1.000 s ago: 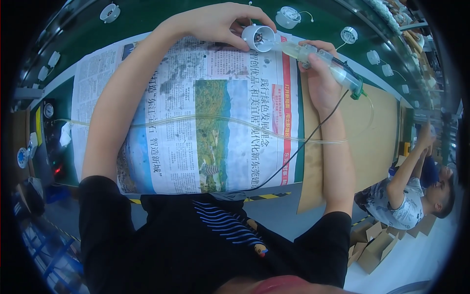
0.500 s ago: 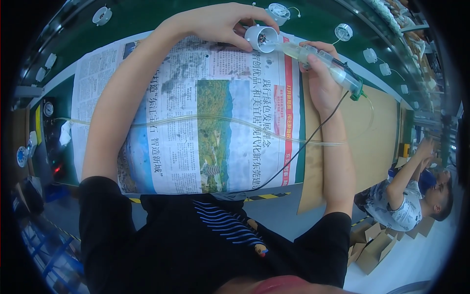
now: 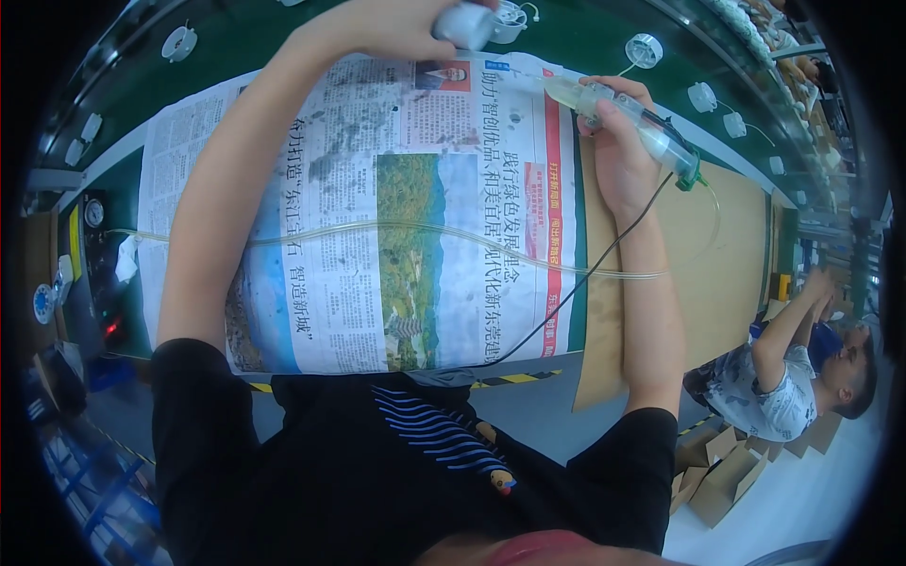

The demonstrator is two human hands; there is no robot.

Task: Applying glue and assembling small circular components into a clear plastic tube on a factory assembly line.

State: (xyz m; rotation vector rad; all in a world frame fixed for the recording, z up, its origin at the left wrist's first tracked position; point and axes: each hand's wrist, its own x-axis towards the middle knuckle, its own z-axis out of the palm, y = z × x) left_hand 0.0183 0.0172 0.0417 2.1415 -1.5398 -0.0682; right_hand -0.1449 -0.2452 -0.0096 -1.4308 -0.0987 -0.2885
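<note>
While the left hand pinches a white cap just beyond the newspaper, the right hand grips a dispenser, its long axis pointing nozzle-first toward the cap, nearer the left hand.

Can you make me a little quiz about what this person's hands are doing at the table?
1. True or false: the right hand holds a clear syringe-like dispenser with a green end.
2. What covers the green table under the arms? A) a towel B) a newspaper C) a plate
3. What does the left hand grip at the top edge?

Key
1. True
2. B
3. A small white round part
</note>
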